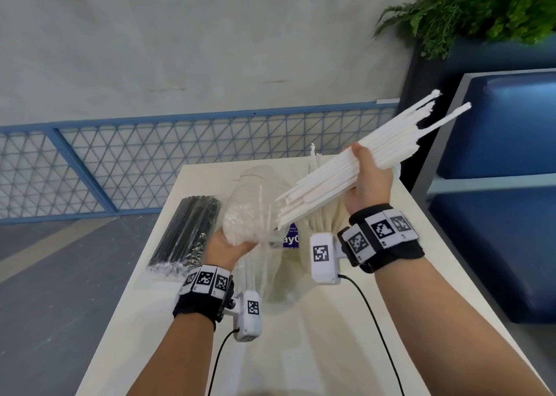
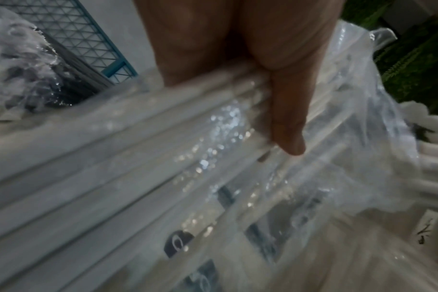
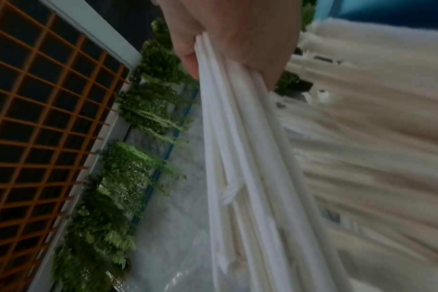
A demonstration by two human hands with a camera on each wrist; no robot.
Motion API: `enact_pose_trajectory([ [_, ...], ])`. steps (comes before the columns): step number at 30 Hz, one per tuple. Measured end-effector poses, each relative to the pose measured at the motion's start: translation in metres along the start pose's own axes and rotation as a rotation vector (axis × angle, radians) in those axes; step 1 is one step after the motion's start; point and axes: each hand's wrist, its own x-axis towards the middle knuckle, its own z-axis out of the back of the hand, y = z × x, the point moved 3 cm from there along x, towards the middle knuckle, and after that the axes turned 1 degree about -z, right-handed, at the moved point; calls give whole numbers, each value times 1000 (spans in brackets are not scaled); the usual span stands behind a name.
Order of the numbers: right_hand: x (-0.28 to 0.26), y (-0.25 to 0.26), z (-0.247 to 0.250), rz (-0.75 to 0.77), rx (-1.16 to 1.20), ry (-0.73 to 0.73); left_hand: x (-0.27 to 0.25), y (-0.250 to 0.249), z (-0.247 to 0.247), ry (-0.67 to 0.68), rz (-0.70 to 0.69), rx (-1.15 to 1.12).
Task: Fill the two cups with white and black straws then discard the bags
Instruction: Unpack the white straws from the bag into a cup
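Note:
My right hand (image 1: 368, 182) grips a thick bundle of white straws (image 1: 388, 146) above the white table (image 1: 301, 350), their tips pointing up and to the right; the right wrist view shows fingers (image 3: 188, 57) curled round these straws (image 3: 238, 158). My left hand (image 1: 231, 245) holds the clear plastic bag (image 1: 245, 224) by its closed end, with white straws still inside. Its thumb (image 2: 285, 118) presses on the bag (image 2: 363, 138). More white straws (image 1: 323, 215) lie loose beneath the bundle. A sealed bag of black straws (image 1: 186, 233) lies at the left. I see no cup clearly.
The table is narrow, with its left and right edges close to my arms. A blue padded bench (image 1: 496, 155) stands to the right and a fern (image 1: 481, 4) hangs above it. A blue mesh railing (image 1: 180, 155) runs behind the table.

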Motion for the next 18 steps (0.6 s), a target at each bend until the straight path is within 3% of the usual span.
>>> enact_pose_trajectory([
  [6, 0, 30, 2, 235, -98, 10, 3, 2, 1, -94, 26, -76],
  [10, -2, 14, 0, 289, -371, 87, -1, -2, -6, -80, 20, -108],
  [13, -5, -14, 6, 283, -521, 141, -5, -6, -12, -41, 8, -158],
  [18, 6, -58, 24, 142, -784, 158, -10, -12, -13, 2, -33, -181],
])
